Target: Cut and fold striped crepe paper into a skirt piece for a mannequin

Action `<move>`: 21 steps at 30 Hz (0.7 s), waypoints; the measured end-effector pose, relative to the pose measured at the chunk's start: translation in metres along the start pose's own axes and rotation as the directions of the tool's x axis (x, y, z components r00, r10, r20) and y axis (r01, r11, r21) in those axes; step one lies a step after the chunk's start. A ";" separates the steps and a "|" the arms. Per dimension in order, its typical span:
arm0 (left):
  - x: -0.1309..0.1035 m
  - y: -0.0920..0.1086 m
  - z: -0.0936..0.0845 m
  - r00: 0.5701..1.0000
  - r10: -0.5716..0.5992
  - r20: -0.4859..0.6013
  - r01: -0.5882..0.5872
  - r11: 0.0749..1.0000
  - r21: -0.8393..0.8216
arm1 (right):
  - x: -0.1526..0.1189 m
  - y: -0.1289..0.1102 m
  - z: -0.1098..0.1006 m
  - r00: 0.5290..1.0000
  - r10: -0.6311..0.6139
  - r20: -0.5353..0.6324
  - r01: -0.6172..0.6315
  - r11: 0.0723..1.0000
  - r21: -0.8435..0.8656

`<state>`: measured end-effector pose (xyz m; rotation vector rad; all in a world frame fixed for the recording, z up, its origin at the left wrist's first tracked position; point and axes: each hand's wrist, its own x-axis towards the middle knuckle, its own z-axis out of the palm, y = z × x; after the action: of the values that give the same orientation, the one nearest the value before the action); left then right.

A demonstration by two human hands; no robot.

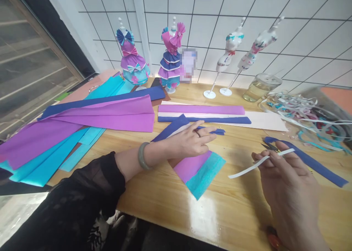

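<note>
My left hand (192, 140) lies palm down with fingers spread over a striped piece of crepe paper. Its purple and turquoise end (203, 174) shows below my wrist, and a navy end (170, 129) sticks out above. A narrow navy scrap (217, 131) lies by my fingertips. On the right, my right hand (287, 185) pinches a thin white paper strip (242, 173) between thumb and fingers, above the table. Behind that hand are dark scissor blades (270, 146), the rest mostly hidden, and a long navy strip (321, 164).
Purple crepe paper (123, 117) and turquoise sheets (52, 166) overlap on the left. Dressed mini mannequins (129, 62) and undressed ones (229, 49) stand along the tiled wall. A jar of yellowish liquid (257, 91) stands near tangled paper shreds (305, 108). Purple (200, 109) and navy strips lie mid-table.
</note>
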<state>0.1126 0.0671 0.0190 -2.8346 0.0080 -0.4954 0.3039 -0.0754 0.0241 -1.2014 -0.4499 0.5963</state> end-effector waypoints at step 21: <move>0.005 0.024 -0.035 0.768 -0.306 0.562 0.450 0.883 -0.133 | 0.005 0.005 -0.008 0.999 -0.016 0.035 0.016 1.000 0.001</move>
<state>0.1065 0.0345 0.0457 -3.1378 -0.6743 0.2636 0.3119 -0.0766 0.0165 -1.1867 -0.4887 0.6047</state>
